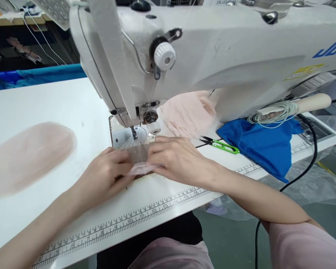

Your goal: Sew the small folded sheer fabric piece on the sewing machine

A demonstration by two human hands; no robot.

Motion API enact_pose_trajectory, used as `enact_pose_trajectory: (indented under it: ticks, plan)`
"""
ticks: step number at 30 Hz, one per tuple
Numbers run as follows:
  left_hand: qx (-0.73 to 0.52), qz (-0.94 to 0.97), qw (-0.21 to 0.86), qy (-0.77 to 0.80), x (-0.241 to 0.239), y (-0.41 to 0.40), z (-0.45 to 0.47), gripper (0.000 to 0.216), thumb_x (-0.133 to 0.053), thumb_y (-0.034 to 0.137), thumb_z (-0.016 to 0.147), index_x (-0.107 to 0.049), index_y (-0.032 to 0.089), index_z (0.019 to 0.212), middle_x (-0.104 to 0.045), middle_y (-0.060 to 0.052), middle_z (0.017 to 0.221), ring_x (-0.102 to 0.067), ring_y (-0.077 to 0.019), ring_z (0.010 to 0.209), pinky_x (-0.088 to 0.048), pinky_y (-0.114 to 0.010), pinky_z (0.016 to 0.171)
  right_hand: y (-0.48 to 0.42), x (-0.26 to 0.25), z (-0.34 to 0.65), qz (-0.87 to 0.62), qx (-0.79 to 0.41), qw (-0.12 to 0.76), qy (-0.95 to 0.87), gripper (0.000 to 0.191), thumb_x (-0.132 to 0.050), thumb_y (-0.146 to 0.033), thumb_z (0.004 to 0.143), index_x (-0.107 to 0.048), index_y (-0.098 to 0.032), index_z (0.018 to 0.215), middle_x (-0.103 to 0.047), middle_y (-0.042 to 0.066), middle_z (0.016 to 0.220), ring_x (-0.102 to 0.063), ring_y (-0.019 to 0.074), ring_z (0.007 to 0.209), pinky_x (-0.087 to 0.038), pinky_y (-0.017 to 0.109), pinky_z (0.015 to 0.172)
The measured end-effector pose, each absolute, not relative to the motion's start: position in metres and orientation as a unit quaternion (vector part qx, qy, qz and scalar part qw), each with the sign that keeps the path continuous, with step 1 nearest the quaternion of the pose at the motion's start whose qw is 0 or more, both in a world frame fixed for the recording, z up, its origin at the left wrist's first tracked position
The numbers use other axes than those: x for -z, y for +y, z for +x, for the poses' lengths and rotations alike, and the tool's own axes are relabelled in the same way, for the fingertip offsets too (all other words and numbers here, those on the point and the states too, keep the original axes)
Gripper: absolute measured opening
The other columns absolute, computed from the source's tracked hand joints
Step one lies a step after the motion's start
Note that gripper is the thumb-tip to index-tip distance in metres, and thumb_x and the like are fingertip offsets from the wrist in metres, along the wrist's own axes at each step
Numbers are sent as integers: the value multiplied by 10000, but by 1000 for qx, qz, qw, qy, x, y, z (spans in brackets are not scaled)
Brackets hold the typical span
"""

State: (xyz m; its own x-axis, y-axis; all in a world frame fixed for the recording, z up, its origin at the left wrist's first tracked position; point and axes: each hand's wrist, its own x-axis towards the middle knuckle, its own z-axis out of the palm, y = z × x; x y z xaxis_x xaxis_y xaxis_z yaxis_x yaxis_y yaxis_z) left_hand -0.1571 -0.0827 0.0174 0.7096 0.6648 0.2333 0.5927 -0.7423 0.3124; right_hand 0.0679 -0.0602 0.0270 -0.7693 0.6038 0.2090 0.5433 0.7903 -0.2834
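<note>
Both of my hands are at the needle area of a white sewing machine point(229, 48). A small piece of sheer pale pink fabric point(142, 169) stretches between them, just in front of the presser foot point(133, 132). My left hand point(109, 172) pinches its left end, a little blurred by motion. The fingers of my right hand point(170, 158) are closed on its right end, close to the machine's needle plate point(120, 136). Fine threads run from the needle down toward the fabric.
Sheer pink pieces lie at left point(36, 153) and a pink fabric pile point(190, 114) sits behind my right hand. Green thread snips point(222, 145) rest beside a blue cloth point(263, 142). Pale cord point(277, 114) is coiled above it. A printed ruler point(128, 222) follows the table's front edge.
</note>
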Motion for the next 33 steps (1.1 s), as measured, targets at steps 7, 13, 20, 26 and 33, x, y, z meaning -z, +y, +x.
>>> enact_pose_trajectory:
  ticks: [7, 13, 20, 26, 33]
  plan:
    - [-156, 918, -175, 321, -7, -113, -149, 237, -522, 143, 944, -689, 144, 1112, -715, -99, 1155, -652, -264, 1044, -440, -432, 884, -65, -18, 67, -255, -50, 147, -954, 167, -617, -114, 870, -735, -174, 768, -735, 19, 943, -629, 217, 978, -456, 343, 805]
    - [-142, 925, -112, 333, -2, -113, -154, 292, -472, 172, 982, -651, 142, 1211, -660, -154, 1255, -644, -282, 1150, -338, -540, 1092, -65, -17, 67, -257, -52, 146, -954, 155, -612, -139, 893, -746, -177, 825, -747, 6, 908, -661, 197, 908, -488, 347, 853]
    - [-168, 919, -93, 345, -1, -108, -155, 300, -454, 213, 992, -667, 172, 1200, -665, -146, 1251, -651, -259, 1145, -153, -578, 1215, -64, -14, 66, -253, -45, 167, -952, 162, -611, -134, 891, -741, -176, 805, -752, 9, 891, -669, 191, 877, -490, 356, 875]
    - [-164, 915, -91, 358, -1, -102, -155, 305, -466, 209, 983, -654, 171, 1221, -660, -143, 1259, -646, -274, 1152, -108, -631, 1216, -60, -10, 65, -255, -27, 194, -947, 193, -568, -121, 914, -730, -170, 821, -749, 20, 856, -670, 183, 867, -476, 351, 884]
    - [-175, 912, -94, 359, 4, -91, -159, 312, -457, 188, 976, -648, 168, 1221, -665, -145, 1250, -640, -279, 1160, -76, -643, 1216, -53, -6, 63, -264, 0, 205, -942, 198, -550, -93, 909, -727, -174, 874, -764, 18, 911, -663, 179, 903, -440, 336, 909]
